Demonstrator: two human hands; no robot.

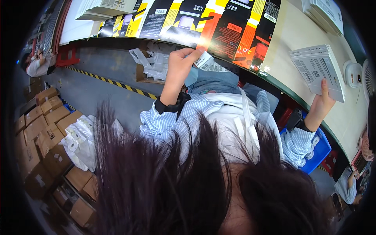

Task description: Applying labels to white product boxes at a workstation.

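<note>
At the near edge of the table, my left hand (182, 64) pinches the corner of a white label sheet (203, 62) between thumb and fingers. The sheet's printed strip hangs down over my lap. Further right, my right hand (323, 102) grips the lower edge of a stack of flat white printed cards (318, 72), its thumb on the top one. That stack is tilted above the tabletop; whether it touches the surface I cannot tell. Between the hands, beyond the label sheet, flattened black, yellow and orange cartons (231, 35) lie side by side along the table.
More white printed stacks rest at the back left (107, 9) and the back right (323, 13). A white device (353, 74) and a fan (367, 76) stand at the right. Below are a blue bin (319, 152), cardboard boxes (47, 129) and striped floor tape (113, 83).
</note>
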